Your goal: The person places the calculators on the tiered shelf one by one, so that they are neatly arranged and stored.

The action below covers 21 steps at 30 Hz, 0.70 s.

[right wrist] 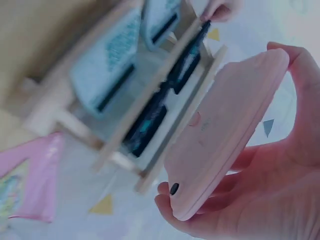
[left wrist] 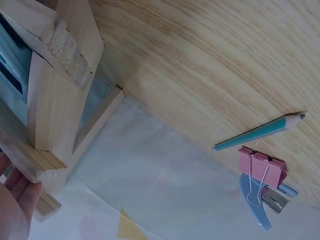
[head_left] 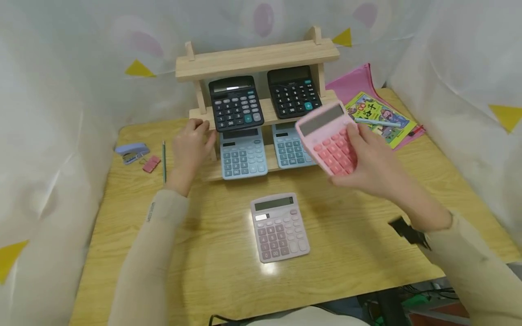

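Note:
My right hand [head_left: 377, 165] grips a pink calculator [head_left: 328, 140] by its side, in front of the right part of a wooden shelf [head_left: 257, 59]. The right wrist view shows the pale back of this calculator [right wrist: 225, 130]. At the shelf's left end, my left hand [head_left: 191, 147] holds the edge of the middle board. Its fingers [left wrist: 22, 192] bend against the wood in the left wrist view. Two black calculators, a left one [head_left: 236, 104] and a right one [head_left: 293, 93], lean on the middle board. Below are two blue calculators, left [head_left: 243, 156] and right [head_left: 291, 149].
A pale pink calculator [head_left: 281, 231] lies on the table before the shelf. To the left are a stapler [head_left: 132, 151], a pink binder clip [head_left: 151, 164] and a green pencil [head_left: 164, 160]. At right, a colourful booklet [head_left: 369, 106] and pen [head_left: 377, 122] lie on a pink folder [head_left: 355, 83].

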Tool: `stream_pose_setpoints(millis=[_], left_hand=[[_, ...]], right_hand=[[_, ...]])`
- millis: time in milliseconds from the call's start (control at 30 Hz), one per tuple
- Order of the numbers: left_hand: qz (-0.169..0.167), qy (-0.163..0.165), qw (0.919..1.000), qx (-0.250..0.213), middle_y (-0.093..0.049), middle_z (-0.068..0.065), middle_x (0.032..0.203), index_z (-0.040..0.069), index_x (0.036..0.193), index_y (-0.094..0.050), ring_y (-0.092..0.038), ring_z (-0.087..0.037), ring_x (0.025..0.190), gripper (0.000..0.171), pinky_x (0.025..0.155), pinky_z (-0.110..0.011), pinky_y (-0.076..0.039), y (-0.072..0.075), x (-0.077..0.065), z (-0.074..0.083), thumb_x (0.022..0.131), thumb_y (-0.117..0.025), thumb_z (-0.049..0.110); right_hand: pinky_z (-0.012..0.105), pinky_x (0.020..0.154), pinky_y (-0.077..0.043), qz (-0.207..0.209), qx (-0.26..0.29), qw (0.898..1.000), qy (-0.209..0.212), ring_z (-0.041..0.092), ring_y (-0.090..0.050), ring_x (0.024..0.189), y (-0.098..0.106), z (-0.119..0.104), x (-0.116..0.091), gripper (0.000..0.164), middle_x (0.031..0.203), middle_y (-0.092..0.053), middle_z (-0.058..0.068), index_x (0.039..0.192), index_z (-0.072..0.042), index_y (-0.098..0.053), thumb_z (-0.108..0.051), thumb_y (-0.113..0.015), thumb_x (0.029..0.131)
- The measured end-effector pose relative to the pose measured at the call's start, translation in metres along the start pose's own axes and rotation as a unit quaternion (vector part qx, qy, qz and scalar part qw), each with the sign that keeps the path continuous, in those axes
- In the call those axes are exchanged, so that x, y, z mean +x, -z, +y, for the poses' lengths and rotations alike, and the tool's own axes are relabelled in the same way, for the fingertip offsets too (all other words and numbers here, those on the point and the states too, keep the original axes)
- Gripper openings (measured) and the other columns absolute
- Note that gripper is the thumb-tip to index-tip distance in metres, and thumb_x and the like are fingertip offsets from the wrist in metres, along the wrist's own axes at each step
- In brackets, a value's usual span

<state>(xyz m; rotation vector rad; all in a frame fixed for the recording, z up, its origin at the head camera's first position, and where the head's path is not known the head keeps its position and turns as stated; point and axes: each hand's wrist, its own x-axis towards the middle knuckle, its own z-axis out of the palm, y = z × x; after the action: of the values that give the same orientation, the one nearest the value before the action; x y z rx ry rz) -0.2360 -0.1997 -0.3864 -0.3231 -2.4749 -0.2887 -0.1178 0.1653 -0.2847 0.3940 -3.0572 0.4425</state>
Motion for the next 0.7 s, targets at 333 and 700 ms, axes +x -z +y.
stream_pose_setpoints(millis=[333,700], left_hand=[[-0.012,0.007,0.9998,0.011,-0.066,-0.013,0.103,0.006,0.106,-0.069,-0.067,-0.029,0.075,0.036,0.056,-0.039,-0.052,-0.001,0.001,0.001,0.088,-0.057,0.036],[-0.03,0.01,0.9994,0.017,-0.066,-0.013,0.106,0.006,0.108,-0.068,-0.067,-0.028,0.079,0.038,0.06,-0.037,-0.054,-0.004,-0.002,0.006,0.089,-0.056,0.036]], right_hand=[[0.045,0.105,-0.038,-0.031,0.023,0.998,-0.054,0.03,-0.038,0.125,0.027,-0.097,0.181,0.115,0.149,-0.025,0.015,0.149,-0.007,-0.004,-0.07,-0.057,0.069],[0.043,0.106,-0.032,-0.019,-0.011,0.991,-0.133,0.027,-0.033,0.129,0.004,-0.133,0.255,0.109,0.147,-0.026,0.012,0.148,-0.009,-0.013,-0.077,-0.044,0.068]])
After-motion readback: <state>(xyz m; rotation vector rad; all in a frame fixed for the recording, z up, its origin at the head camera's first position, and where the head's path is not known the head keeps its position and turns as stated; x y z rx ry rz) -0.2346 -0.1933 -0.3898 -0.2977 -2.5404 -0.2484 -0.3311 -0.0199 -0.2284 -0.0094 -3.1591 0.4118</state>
